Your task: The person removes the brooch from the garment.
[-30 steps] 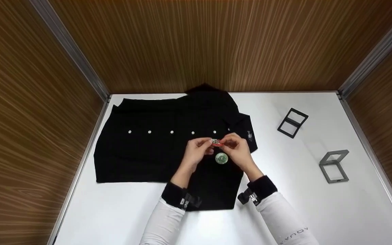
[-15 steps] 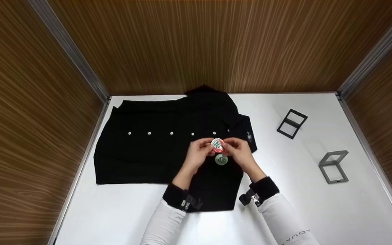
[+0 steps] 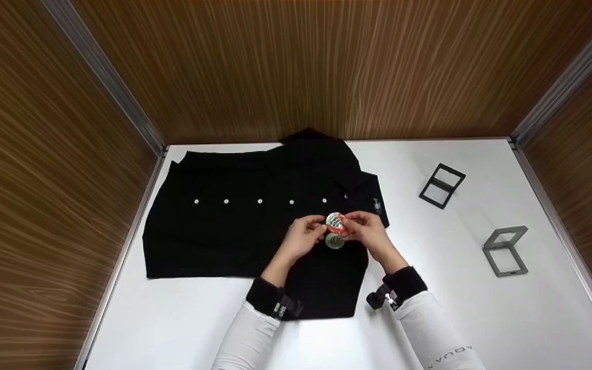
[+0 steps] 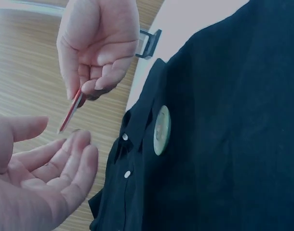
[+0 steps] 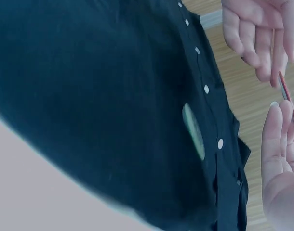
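My right hand (image 3: pixel 372 234) pinches a round red-and-white badge (image 3: pixel 335 222) between thumb and fingers, above a black shirt (image 3: pixel 224 236). Seen edge-on in the left wrist view, the badge (image 4: pixel 70 113) points toward my left hand (image 4: pixel 46 187), whose thumb and fingers are spread apart with a gap round its near edge. In the head view my left hand (image 3: pixel 302 239) is just left of the badge. On the shirt front, right below the held badge, is a round green badge (image 3: pixel 334 241), partly covered in the head view. How it is fastened is hidden.
The shirt lies on a white table (image 3: pixel 172 324), with white buttons along its front. To the right stand a black open frame (image 3: pixel 442 186) and a grey open frame (image 3: pixel 504 252). Wood-grain walls (image 3: pixel 296 72) enclose the back and sides.
The red-and-white badge has turned from nearly edge-on to show its face to the head camera, and moved slightly right and down. My left fingers have come off it; my right hand still holds it.
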Demonstrator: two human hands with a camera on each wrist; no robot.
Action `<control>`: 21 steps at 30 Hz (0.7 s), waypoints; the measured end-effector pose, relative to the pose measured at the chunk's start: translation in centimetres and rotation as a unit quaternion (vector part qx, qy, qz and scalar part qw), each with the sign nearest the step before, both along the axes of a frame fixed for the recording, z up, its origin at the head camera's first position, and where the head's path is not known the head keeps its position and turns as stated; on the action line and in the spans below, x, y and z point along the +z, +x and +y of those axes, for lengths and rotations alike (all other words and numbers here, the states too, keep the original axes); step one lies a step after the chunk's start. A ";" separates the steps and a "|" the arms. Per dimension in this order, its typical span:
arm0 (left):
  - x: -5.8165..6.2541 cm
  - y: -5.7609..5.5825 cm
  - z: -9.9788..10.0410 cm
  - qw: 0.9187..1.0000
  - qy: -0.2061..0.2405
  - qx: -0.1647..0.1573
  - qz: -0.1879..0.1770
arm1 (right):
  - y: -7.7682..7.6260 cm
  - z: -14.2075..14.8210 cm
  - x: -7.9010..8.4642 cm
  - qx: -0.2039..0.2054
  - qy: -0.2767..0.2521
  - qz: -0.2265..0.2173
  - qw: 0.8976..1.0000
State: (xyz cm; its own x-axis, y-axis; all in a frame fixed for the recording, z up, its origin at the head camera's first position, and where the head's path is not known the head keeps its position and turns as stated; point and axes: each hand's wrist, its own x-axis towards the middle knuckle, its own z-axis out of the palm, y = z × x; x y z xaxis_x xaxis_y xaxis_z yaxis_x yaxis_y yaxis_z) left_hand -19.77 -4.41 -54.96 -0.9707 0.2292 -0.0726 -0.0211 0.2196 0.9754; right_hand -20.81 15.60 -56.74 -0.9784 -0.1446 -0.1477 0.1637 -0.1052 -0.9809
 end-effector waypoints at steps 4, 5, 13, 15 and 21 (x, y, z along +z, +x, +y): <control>-0.6 -0.1 -0.5 0.997 -0.069 0.020 0.027 | -0.3 1.1 -0.5 -0.018 0.021 0.003 1.000; -0.7 -0.1 -0.6 0.996 -0.082 0.026 0.033 | -0.4 1.5 -0.6 -0.023 0.025 0.003 0.999; -1.9 -0.1 -2.5 0.977 -0.207 0.027 0.046 | -0.8 3.9 -1.0 -0.066 0.041 -0.011 0.997; -2.3 -0.1 -3.0 0.971 -0.235 0.027 0.044 | -0.9 4.5 -1.1 -0.080 0.046 -0.011 0.996; -3.3 0.1 -4.3 0.946 -0.320 0.030 0.039 | -1.2 6.3 -1.5 -0.116 0.055 -0.009 0.992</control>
